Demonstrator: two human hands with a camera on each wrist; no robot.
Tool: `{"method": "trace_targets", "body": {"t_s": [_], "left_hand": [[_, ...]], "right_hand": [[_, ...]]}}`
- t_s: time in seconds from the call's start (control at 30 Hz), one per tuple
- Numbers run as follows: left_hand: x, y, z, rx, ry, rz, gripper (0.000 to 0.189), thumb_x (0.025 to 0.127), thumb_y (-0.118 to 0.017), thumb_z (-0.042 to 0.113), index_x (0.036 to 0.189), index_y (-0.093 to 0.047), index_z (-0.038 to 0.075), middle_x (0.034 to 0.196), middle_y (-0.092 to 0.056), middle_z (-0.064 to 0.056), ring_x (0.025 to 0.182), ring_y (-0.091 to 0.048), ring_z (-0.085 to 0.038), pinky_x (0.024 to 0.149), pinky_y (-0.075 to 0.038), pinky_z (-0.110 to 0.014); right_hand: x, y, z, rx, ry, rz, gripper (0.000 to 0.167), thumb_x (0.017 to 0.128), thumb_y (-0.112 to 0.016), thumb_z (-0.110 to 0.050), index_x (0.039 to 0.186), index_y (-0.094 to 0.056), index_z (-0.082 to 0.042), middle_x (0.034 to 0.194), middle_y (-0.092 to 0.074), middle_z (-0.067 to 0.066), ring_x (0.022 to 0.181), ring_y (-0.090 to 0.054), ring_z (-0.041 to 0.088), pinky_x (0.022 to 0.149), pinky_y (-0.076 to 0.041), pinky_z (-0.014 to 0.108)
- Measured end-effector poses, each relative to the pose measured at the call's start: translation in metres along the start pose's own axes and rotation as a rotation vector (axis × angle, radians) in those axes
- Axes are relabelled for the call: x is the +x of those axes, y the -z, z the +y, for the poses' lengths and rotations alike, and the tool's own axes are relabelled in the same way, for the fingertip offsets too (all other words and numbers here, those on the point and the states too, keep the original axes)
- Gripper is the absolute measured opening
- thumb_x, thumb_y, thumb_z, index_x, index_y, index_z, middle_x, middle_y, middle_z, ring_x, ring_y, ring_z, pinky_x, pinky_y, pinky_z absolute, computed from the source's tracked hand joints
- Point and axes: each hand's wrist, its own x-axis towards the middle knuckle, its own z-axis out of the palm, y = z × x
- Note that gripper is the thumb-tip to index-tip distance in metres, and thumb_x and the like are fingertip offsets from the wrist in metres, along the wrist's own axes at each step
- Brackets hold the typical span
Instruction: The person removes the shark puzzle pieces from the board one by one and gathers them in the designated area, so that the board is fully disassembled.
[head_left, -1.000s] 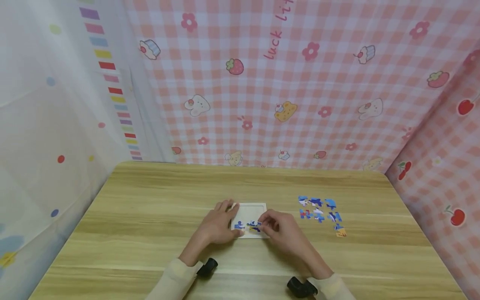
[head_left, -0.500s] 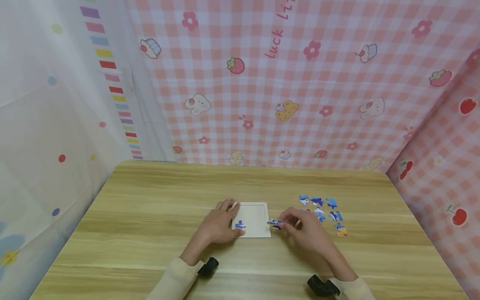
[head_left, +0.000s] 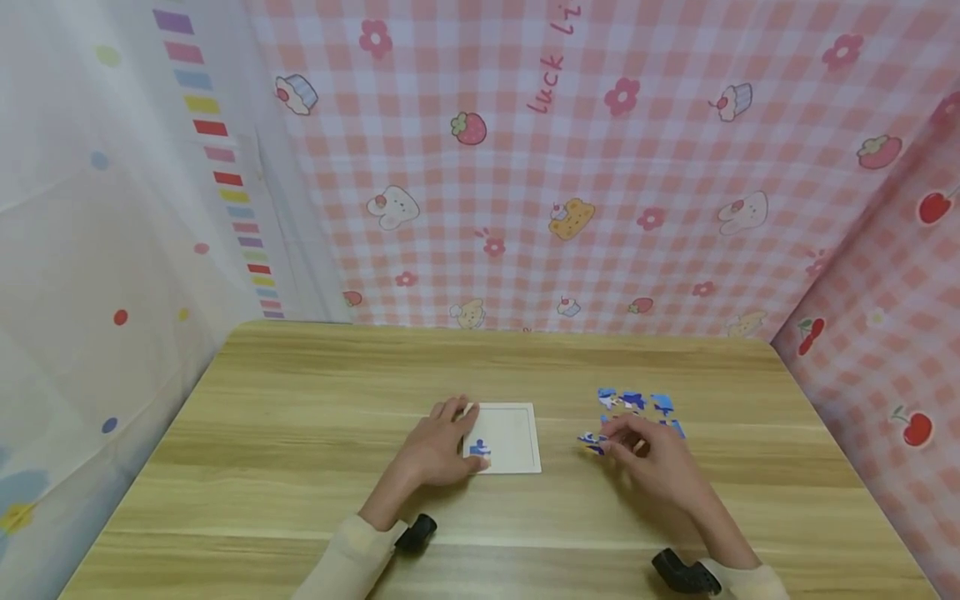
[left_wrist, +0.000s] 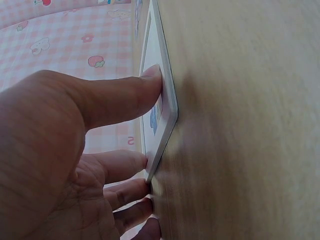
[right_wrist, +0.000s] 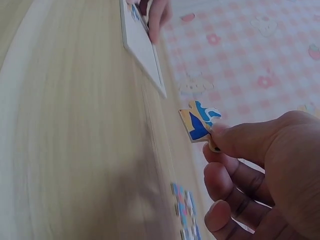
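My left hand [head_left: 435, 446] rests at the left side of a white puzzle tray [head_left: 517, 433], thumb [left_wrist: 150, 82] pressed on its near border and the other fingers spread along its left edge. One blue puzzle piece [head_left: 480, 449] sits in the tray's near left corner, partly covered by the thumb. To the right of the tray, my right hand [head_left: 652, 458] pinches a puzzle piece [right_wrist: 199, 122] between thumb and fingers. That piece is blue, white and yellow and is held up above the table. Behind the right hand lie several loose puzzle pieces [head_left: 633, 401], some of them hidden by it.
The wooden table [head_left: 337, 375] runs back to a pink checked curtain [head_left: 525, 167]. A white dotted curtain [head_left: 150, 250] hangs on the left, another checked one on the right. Black wrist cameras [head_left: 415, 534] are worn on both wrists.
My right hand has lifted the pinched puzzle piece out of the tray and carried it right, toward the loose pieces. The left hand has stayed in place on the tray.
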Motion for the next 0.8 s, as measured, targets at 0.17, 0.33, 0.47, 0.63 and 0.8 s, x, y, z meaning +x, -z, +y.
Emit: {"method": "trace_targets", "body": {"t_s": [0.17,0.33,0.47,0.63,0.8], "left_hand": [[0.000,-0.001,0.000,-0.005,0.001,-0.001,0.084,0.094,-0.070,0.043,0.161,-0.033,0.008,0.170,-0.023,-0.015,0.157,-0.021,-0.035,0.125,-0.028,-0.057],[0.000,0.000,0.000,-0.011,0.001,-0.003,0.084,0.094,-0.070,0.043,0.160,-0.033,0.008,0.170,-0.023,-0.015,0.157,-0.021,-0.035,0.125,-0.028,-0.056],[0.000,0.001,0.001,-0.011,0.002,-0.006,0.084,0.094,-0.070,0.043,0.161,-0.033,0.008,0.170,-0.023,-0.014,0.158,-0.021,-0.035,0.125,-0.028,-0.056],[-0.001,0.001,0.001,-0.006,0.003,-0.009,0.084,0.094,-0.070,0.042,0.161,-0.033,0.007,0.170,-0.023,-0.015,0.158,-0.021,-0.035,0.125,-0.027,-0.057],[-0.001,0.001,0.001,-0.005,0.006,-0.010,0.083,0.094,-0.070,0.042,0.160,-0.033,0.007,0.171,-0.022,-0.015,0.158,-0.021,-0.035,0.125,-0.028,-0.057]], "right_hand": [[-0.006,0.010,0.012,-0.024,-0.035,0.014,0.012,0.091,-0.075,-0.007,0.096,-0.071,-0.017,0.081,-0.072,-0.005,0.069,-0.062,0.005,0.059,-0.053,0.022],[-0.013,0.019,0.022,-0.059,-0.081,0.033,0.011,0.091,-0.076,-0.007,0.096,-0.072,-0.016,0.082,-0.071,-0.005,0.069,-0.059,0.002,0.059,-0.051,0.021],[-0.018,0.026,0.030,-0.076,-0.085,0.056,0.009,0.090,-0.077,-0.007,0.096,-0.072,-0.014,0.082,-0.071,-0.004,0.068,-0.057,0.000,0.058,-0.050,0.020],[-0.023,0.033,0.040,-0.115,-0.106,0.075,0.010,0.089,-0.078,-0.008,0.094,-0.073,-0.015,0.078,-0.070,-0.005,0.067,-0.057,-0.001,0.056,-0.048,0.020],[-0.024,0.038,0.045,-0.151,-0.133,0.073,0.010,0.089,-0.079,-0.010,0.092,-0.073,-0.017,0.072,-0.066,-0.007,0.065,-0.054,0.000,0.054,-0.045,0.021]]}}
